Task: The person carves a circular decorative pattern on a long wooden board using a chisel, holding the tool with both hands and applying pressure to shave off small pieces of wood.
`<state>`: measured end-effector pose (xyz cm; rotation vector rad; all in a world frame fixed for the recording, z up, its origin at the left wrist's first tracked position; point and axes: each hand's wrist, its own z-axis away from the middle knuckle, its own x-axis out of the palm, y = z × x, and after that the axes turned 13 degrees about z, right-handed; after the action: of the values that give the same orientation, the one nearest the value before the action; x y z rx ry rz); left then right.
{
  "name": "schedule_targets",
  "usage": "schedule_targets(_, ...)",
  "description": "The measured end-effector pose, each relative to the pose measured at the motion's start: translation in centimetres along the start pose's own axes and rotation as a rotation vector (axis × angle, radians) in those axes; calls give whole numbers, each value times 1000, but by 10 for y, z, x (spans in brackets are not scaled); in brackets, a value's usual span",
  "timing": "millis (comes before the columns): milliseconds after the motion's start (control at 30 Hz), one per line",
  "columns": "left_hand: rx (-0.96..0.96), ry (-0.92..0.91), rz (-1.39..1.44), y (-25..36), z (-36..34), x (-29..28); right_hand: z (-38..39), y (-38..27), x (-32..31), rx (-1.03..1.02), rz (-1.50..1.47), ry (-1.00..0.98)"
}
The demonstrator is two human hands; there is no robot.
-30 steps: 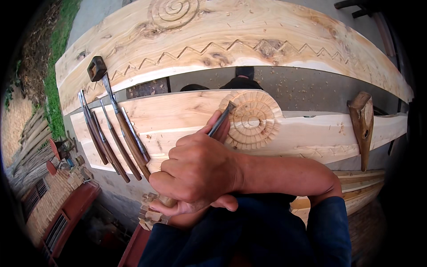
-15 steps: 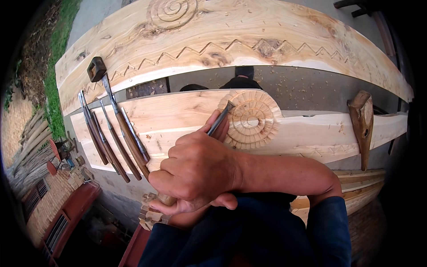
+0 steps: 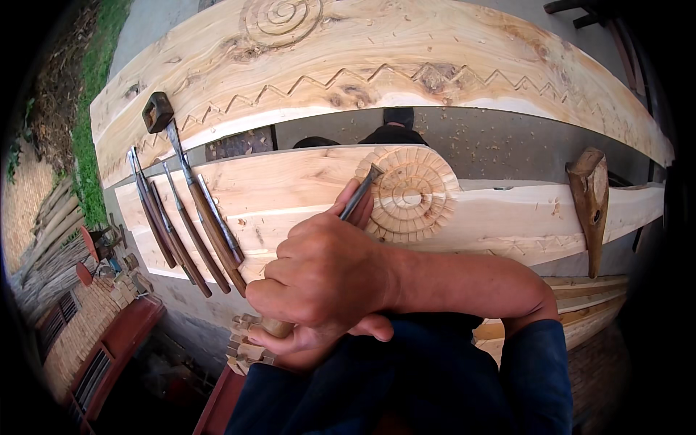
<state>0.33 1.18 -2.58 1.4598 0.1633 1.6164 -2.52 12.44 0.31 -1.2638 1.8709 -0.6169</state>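
Note:
A wood-carving chisel (image 3: 362, 193) slants across the pale board (image 3: 290, 170), its metal tip on the upper left part of a carved spiral rosette (image 3: 409, 196). My right hand (image 3: 322, 272) is closed around the chisel's handle, whose pale wooden butt shows under the palm. My left hand (image 3: 348, 193) is mostly hidden beneath the right one; its fingers wrap the blade close to the tip and rest by the rosette's edge. Radial cuts ring the spiral.
Several chisels (image 3: 196, 225) lie on the board's left, with a dark square-headed tool (image 3: 157, 112) above them. A wooden mallet (image 3: 591, 206) lies at the right. Beyond is another board (image 3: 464, 43) carved with a zigzag and spiral. Wood chips (image 3: 500, 141) dot the floor.
My right hand has shifted very slightly right along with the chisel's handle. The tip stays at about the same spot on the rosette.

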Motion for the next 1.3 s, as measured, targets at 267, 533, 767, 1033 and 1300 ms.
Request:
schedule_targets(267,5,8,6,-1,1,0,1,1,0,-6,-60,35)
schedule_targets(533,-6,11,6,-4,1,3,6,4,3,-33,-57,24)
schedule_targets(767,-17,14,22,-1,1,1,9,4,-3,-69,-52,-1)
schedule_targets(1033,-23,-7,21,-5,0,1,13,8,15,17,-16,-52)
schedule_targets(1300,12,-61,-25,-6,4,3,7,2,-6,-60,-4,3)
